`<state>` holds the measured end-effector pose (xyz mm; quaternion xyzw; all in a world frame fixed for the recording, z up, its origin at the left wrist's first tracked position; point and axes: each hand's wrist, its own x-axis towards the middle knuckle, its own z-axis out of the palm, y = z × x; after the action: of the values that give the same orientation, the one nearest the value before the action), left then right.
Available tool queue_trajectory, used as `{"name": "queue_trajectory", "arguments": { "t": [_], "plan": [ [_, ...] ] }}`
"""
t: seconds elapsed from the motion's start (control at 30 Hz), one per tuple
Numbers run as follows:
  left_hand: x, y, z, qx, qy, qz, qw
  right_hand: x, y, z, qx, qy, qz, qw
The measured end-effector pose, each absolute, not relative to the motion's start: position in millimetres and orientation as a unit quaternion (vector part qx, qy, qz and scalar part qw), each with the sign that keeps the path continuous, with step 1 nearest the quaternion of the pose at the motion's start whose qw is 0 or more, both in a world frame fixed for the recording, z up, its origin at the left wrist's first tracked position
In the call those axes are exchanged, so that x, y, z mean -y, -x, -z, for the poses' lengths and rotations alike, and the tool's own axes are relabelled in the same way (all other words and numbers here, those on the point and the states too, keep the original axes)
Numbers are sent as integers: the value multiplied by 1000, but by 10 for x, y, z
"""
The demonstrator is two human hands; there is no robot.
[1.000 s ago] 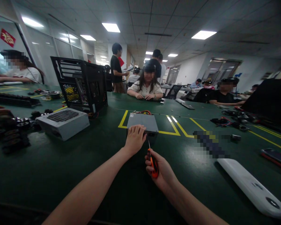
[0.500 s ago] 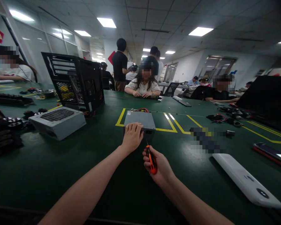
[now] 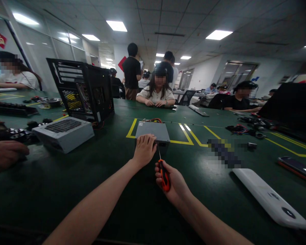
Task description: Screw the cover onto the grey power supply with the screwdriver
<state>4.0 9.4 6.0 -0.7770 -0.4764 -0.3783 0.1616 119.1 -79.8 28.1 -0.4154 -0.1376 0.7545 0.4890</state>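
A grey computer power supply [image 3: 153, 130] lies on the green table in front of me, with coloured wires at its far side. My left hand [image 3: 145, 149] rests over its near left edge, fingers bent and gripping the casing. In my right hand [image 3: 172, 177] is a screwdriver [image 3: 165, 176] with an orange and black handle, the fingers wrapped round it. Its thin shaft points forward to the near face of the power supply, close to my left fingertips. Whether the tip touches a screw is too small to tell.
Left stand a second power supply [image 3: 66, 132] and an open black computer case [image 3: 91, 90]. Another person's hand [image 3: 9, 153] is at the far left. To the right lie a white device [image 3: 270, 197], a phone [image 3: 295, 166] and tangled cables [image 3: 238, 129]. A person [image 3: 156, 92] sits opposite.
Another person's hand has come into view at the far left. My two hands, the screwdriver and the power supply stay in nearly the same place.
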Motion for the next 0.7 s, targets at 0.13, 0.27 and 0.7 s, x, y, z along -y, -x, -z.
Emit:
{"name": "queue_trajectory", "arguments": {
  "t": [0.13, 0.27, 0.7],
  "plan": [
    [-91, -36, -67, 476, 778, 377, 163, 795, -1195, -290, 143, 414, -761, 479],
    [-93, -33, -65, 472, 779, 379, 163, 803, -1188, -296, 147, 413, -746, 501],
    [-103, 55, -75, 468, 787, 378, 139, 835, -1184, -337, 152, 428, -740, 496]
  ]
}}
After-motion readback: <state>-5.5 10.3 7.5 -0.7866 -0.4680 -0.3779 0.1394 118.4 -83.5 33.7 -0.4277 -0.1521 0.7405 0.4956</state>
